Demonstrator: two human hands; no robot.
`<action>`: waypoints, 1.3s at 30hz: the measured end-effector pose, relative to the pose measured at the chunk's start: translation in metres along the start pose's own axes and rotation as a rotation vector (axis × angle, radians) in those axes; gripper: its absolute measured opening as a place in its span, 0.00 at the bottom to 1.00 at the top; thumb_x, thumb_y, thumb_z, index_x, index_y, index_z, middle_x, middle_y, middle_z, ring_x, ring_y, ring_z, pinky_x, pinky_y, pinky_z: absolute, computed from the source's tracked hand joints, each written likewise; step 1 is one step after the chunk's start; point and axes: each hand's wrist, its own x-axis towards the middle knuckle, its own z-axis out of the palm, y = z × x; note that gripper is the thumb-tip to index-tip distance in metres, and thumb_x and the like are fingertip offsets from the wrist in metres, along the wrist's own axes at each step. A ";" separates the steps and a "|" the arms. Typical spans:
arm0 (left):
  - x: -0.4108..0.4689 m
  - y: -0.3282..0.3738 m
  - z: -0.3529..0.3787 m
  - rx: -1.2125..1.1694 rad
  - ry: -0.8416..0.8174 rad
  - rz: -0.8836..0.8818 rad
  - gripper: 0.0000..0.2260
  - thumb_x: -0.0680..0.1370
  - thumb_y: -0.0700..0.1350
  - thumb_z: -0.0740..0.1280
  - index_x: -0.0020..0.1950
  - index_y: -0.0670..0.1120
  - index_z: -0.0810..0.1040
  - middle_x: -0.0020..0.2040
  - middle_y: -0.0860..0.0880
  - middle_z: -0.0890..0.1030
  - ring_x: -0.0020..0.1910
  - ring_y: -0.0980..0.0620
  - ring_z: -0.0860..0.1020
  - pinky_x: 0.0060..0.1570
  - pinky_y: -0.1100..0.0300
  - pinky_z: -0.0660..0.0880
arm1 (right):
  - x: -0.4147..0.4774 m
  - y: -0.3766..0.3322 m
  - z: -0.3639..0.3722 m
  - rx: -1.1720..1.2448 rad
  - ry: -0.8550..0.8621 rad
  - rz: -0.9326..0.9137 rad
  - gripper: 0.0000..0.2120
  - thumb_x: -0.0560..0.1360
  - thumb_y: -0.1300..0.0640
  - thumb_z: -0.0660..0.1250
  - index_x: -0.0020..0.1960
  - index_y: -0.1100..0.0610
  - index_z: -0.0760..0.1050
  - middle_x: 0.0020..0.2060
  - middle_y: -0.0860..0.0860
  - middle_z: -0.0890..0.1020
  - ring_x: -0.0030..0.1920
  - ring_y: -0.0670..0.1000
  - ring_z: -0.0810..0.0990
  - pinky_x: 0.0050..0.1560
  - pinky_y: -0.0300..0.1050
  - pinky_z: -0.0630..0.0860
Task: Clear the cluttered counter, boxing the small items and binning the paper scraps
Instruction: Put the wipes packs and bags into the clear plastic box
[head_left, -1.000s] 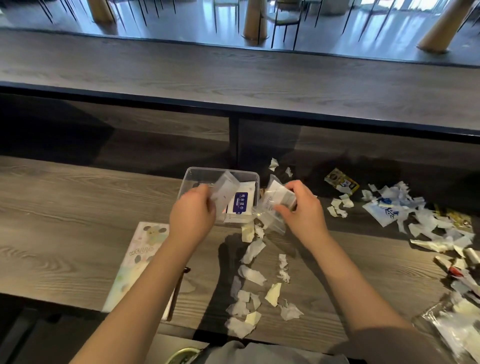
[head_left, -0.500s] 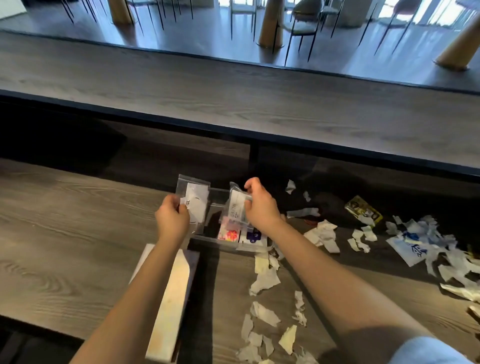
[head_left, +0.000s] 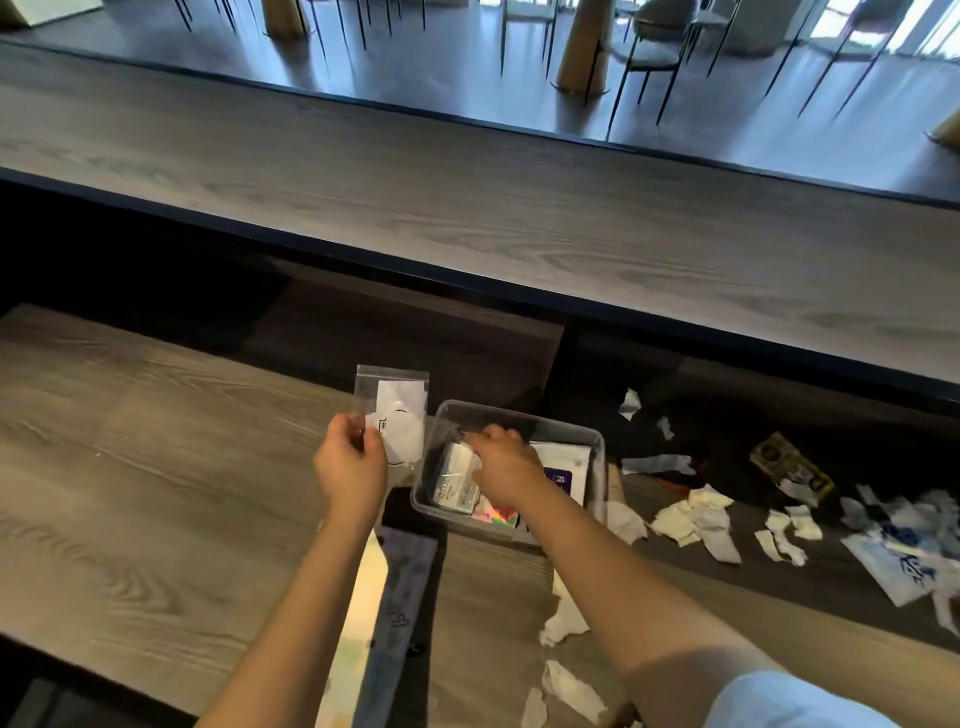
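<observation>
While the left hand's fingers (head_left: 364, 442) are pinched together on the lower left edge of a clear bag (head_left: 396, 410), the bag stands upright above the desk (head_left: 156, 467), its long axis running up and away from the left hand (head_left: 349, 465). It holds something white, and I cannot read the marks on it.

The coming move turns on one relation. The bag hangs just to the left of the clear box (head_left: 598, 467), close to its left wall but apart from it, so it has to travel right and down over that wall. The left hand is the nearer one for this.

The right hand (head_left: 506, 465) is already inside the box, its fingers curled down and closed on the upper edge of a flat clear packet (head_left: 456, 480) that lies against the box's left side. That hand covers much of the box's contents. A white packet with a purple patch and something brightly coloured show beside it.

Torn paper scraps (head_left: 693, 517) lie on the desk to the right of the box and nearer the person, closer to the right hand. Further right are a dark sachet (head_left: 787, 460) and a blue-printed wrapper (head_left: 901, 564), which is blurred. A booklet (head_left: 402, 597) lies partly under the left forearm. No bin is in view.
</observation>
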 end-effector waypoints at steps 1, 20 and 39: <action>-0.001 -0.001 0.001 -0.021 -0.021 -0.003 0.06 0.78 0.38 0.61 0.53 0.39 0.75 0.44 0.45 0.77 0.44 0.48 0.75 0.48 0.54 0.74 | -0.002 0.001 -0.001 -0.160 0.030 -0.047 0.25 0.76 0.58 0.61 0.72 0.48 0.61 0.69 0.54 0.66 0.68 0.58 0.64 0.66 0.55 0.65; -0.043 -0.006 0.043 0.436 -0.357 0.246 0.11 0.76 0.44 0.66 0.58 0.46 0.76 0.55 0.47 0.77 0.55 0.49 0.74 0.51 0.60 0.71 | -0.063 0.057 -0.038 0.744 0.348 0.130 0.09 0.78 0.59 0.61 0.54 0.50 0.76 0.50 0.50 0.78 0.51 0.50 0.76 0.44 0.40 0.72; -0.026 -0.037 0.029 0.739 -0.453 0.270 0.16 0.78 0.49 0.60 0.62 0.42 0.71 0.54 0.41 0.79 0.54 0.43 0.76 0.51 0.52 0.74 | -0.046 0.042 -0.029 -0.535 0.013 0.000 0.19 0.75 0.60 0.63 0.66 0.54 0.69 0.63 0.55 0.74 0.64 0.57 0.71 0.62 0.54 0.69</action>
